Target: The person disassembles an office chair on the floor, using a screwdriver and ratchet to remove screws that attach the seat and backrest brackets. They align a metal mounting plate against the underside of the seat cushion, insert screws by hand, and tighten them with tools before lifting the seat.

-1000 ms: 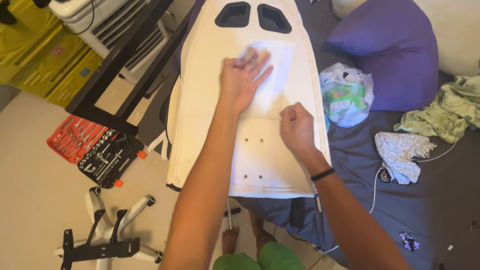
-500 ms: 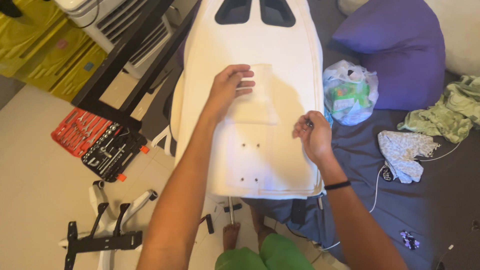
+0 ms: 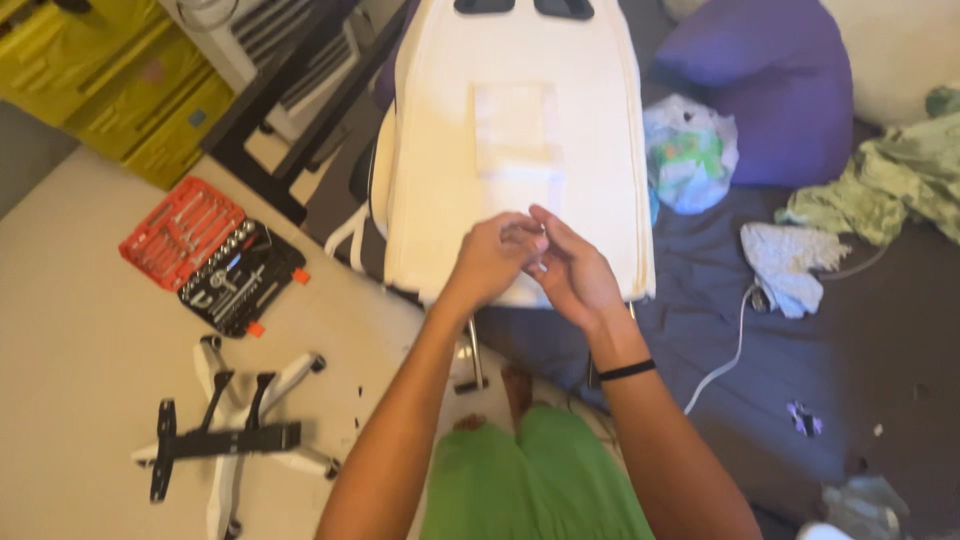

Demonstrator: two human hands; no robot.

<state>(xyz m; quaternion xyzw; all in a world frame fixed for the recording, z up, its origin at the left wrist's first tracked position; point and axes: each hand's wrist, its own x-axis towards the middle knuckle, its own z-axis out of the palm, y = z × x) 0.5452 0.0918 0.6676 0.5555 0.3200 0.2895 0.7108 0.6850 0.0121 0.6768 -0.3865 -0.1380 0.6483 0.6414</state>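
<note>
A white chair backrest (image 3: 440,150) lies flat on the dark bed, its two black-rimmed openings at the far end. A flat clear plastic packet (image 3: 514,125) rests on its middle. My left hand (image 3: 490,262) and my right hand (image 3: 575,272) meet over the backrest's near edge, fingertips touching. Between them they pinch a small pale part (image 3: 540,238), too small to identify. A black band circles my right wrist (image 3: 626,370).
An open red and black socket tool case (image 3: 210,255) lies on the floor at left, with a white and black chair base (image 3: 235,440) nearer. A purple cushion (image 3: 770,85), a plastic bag (image 3: 690,150), crumpled cloths (image 3: 790,265) and a white cable (image 3: 725,355) are on the bed.
Both hands left the backrest surface and came together over its near edge. The left hand let go of the clear packet, which stays on the backrest. The view tilted down.
</note>
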